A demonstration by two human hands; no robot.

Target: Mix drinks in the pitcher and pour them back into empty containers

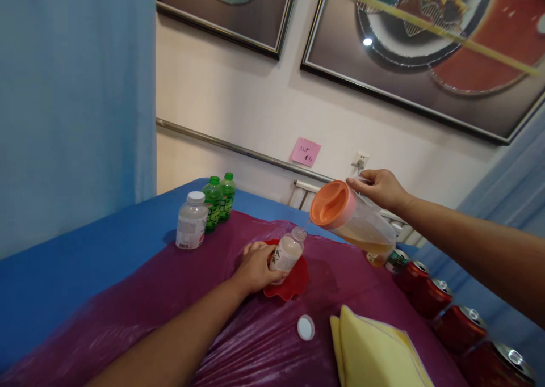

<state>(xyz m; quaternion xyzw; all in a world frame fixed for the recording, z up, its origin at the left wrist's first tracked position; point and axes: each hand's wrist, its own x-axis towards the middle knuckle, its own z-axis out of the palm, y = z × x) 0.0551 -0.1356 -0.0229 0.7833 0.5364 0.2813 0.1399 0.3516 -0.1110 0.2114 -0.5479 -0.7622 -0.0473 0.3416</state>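
Note:
My left hand (255,268) is closed around a small clear bottle (287,253) with a leaf-patterned label, its open mouth upward and slightly tilted. The bottle is over a red scalloped dish (293,285). In my right hand (378,187) is a clear plastic pitcher (366,228) with an orange lid (330,204), gripped at its handle side. It is tipped left, with its spout close above the bottle's mouth. Amber liquid lies along the pitcher's lower side, and a thin stream seems to show at the mouth. A white cap (305,327) lies on the purple sheet.
A white-capped jar (191,221) and two green bottles (213,202) stand at the back left. Several cans (432,296) line the right edge. A folded yellow cloth (378,350) lies in front. The purple plastic sheet (170,319) covers part of the blue table (55,285).

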